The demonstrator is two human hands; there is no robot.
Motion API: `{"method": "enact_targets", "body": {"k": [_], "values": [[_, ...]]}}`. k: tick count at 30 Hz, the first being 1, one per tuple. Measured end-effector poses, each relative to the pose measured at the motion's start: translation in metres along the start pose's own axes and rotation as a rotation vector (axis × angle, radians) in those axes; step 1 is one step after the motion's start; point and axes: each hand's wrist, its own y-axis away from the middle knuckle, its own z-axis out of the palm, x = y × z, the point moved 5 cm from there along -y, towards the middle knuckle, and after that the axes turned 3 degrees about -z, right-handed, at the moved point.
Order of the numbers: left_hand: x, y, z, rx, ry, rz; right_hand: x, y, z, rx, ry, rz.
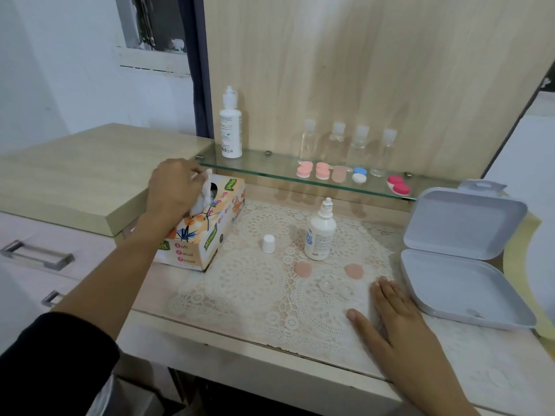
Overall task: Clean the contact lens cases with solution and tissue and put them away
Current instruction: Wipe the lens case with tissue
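Left hand (174,187) pinches a tissue (203,196) at the tissue box (204,232) (right hand (390,322) lies flat, fingers straight)

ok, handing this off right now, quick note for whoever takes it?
Left hand pinches a tissue at the top of the tissue box.
Right hand rests flat on the lace mat, holding nothing.
On the mat: small solution bottle uncapped, white cap beside it; two pink lids off, clear case base just in front.
Other cases sit on the glass shelf; grey box stands open at right.
Done: one case opened. Rinsed or not, can't tell.
Left: wipe, close, do the rest, put away.
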Motion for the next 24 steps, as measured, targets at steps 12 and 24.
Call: {"method": "enact_targets", "body": {"k": [12, 24], "values": [[0.046, 0.004, -0.056, 0.205, 0.808, -0.228, 0.0, 0.003, 0.0, -0.004, -0.035, -0.007], [0.126, 0.106, -0.021, -0.279, 0.894, 0.061, 0.004, -0.004, -0.01, 0.067, -0.179, -0.017]]}}
